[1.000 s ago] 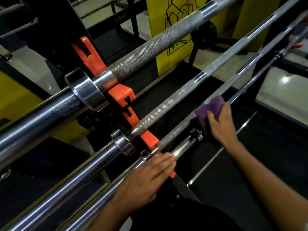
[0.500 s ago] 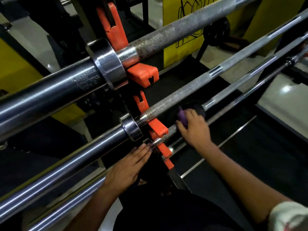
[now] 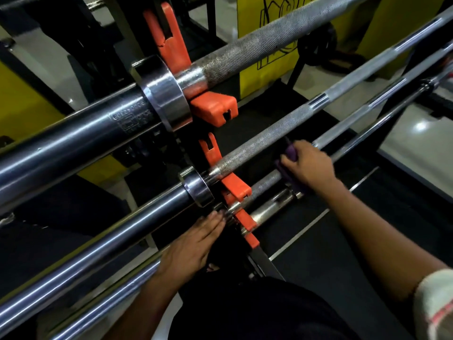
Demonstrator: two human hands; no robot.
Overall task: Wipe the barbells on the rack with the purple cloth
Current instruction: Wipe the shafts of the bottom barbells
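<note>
Head view: at centre right of the frame, my right hand grips the purple cloth around the third barbell. At lower centre, my left hand lies flat, fingers straight, on that barbell's sleeve beside the orange rack hooks.

Your right hand sits wedged between the middle barbell above it and the short bar below. The orange rack hooks block travel toward the collars. Along the lower barbell, the way runs open. Your left hand lies against the hooks.
</note>
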